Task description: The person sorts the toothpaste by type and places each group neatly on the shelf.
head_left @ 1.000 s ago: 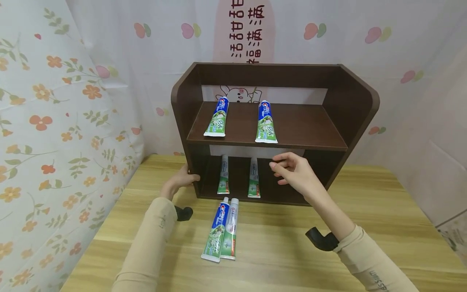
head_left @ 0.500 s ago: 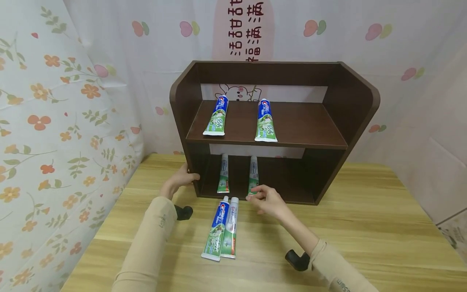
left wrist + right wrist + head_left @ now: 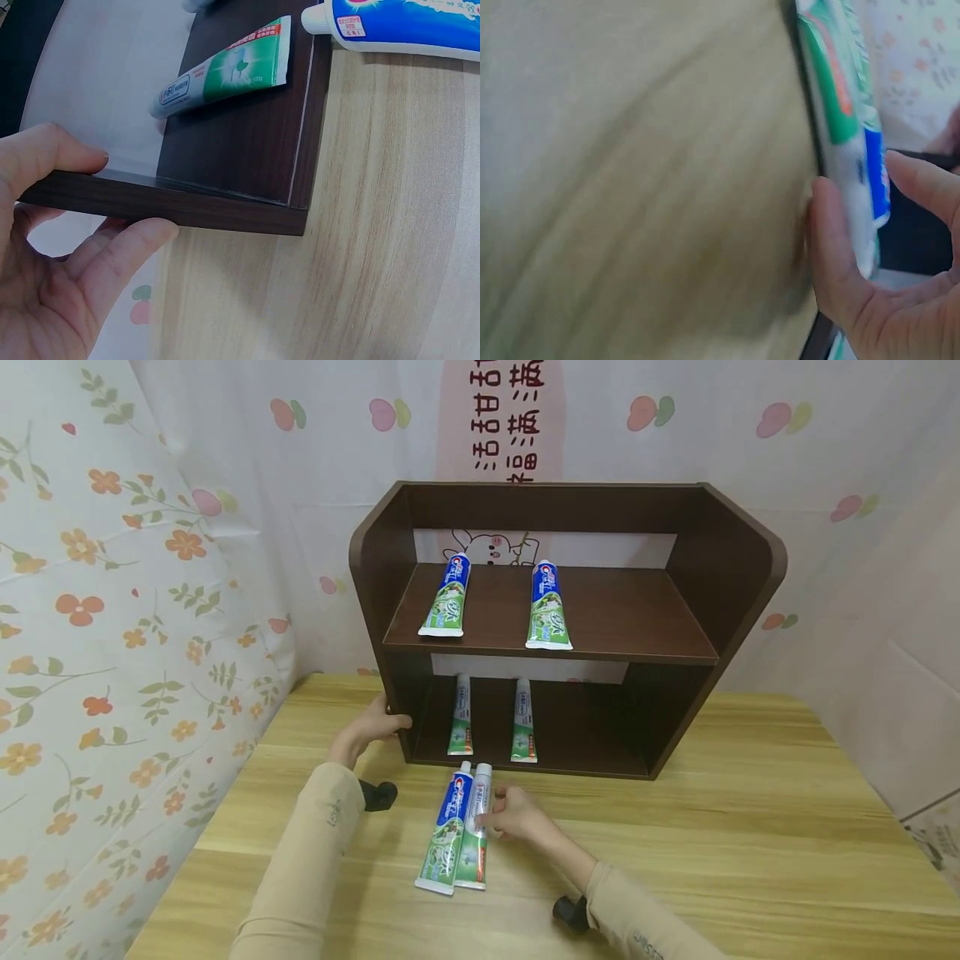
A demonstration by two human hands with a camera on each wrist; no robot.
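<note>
My left hand [image 3: 369, 728] grips the left side panel of a dark brown two-tier shelf [image 3: 607, 618], thumb and fingers on opposite faces in the left wrist view. On the table before the shelf, a blue-and-green toothpaste tube [image 3: 446, 839] lies partly over a white-and-green toothpaste tube [image 3: 474, 852]. My right hand [image 3: 521, 817] is at the white-and-green tube, fingertips by its upper half. In the right wrist view, thumb and finger stand spread on either side of the tubes [image 3: 847, 157]; whether they touch is unclear.
Two blue-and-green tubes, one left [image 3: 447, 599] and one centre [image 3: 549, 610], lie on the upper tier. Below them lie two grey-and-green tubes, left [image 3: 461, 718] and centre [image 3: 523, 727]. Patterned cloth [image 3: 187, 610] hangs behind and left of the wooden table [image 3: 675, 835].
My right hand has come down and left from in front of the shelf's lower tier to the white-and-green toothpaste tube on the table. The left hand stays on the shelf's side panel.
</note>
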